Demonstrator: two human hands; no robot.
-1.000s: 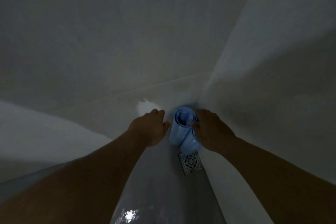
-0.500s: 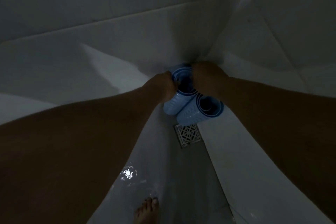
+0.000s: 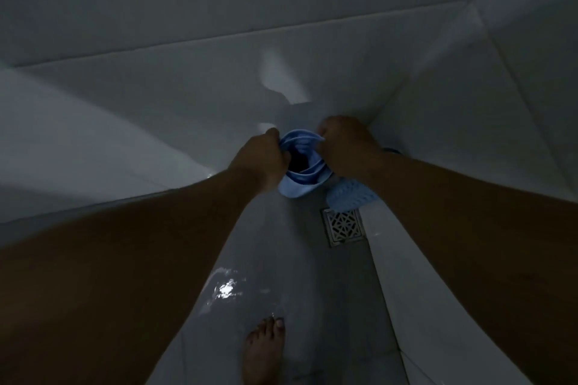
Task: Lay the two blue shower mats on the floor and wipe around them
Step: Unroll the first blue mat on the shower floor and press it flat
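Nearest, a bare foot [image 3: 264,350] stands on the wet floor [image 3: 225,287]; beyond it, a drain grate [image 3: 344,226]. Past that, left hand [image 3: 261,159] and right hand [image 3: 345,147] each clamp an edge of one rolled blue mat [image 3: 301,186], pulling it open. Second mat [image 3: 350,197] lies rolled beside the grate. Neither mat laid flat; wiping not begun. Dim tiled corner [image 3: 380,117] behind.

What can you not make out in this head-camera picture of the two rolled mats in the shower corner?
- Second rolled mat: its upper end is hidden behind the right hand and forearm.
- First rolled mat: its inside is too dark to read.
- Fingertips of the left hand: hidden behind that mat's rim.
- Bare foot: heel cut off by the bottom edge.
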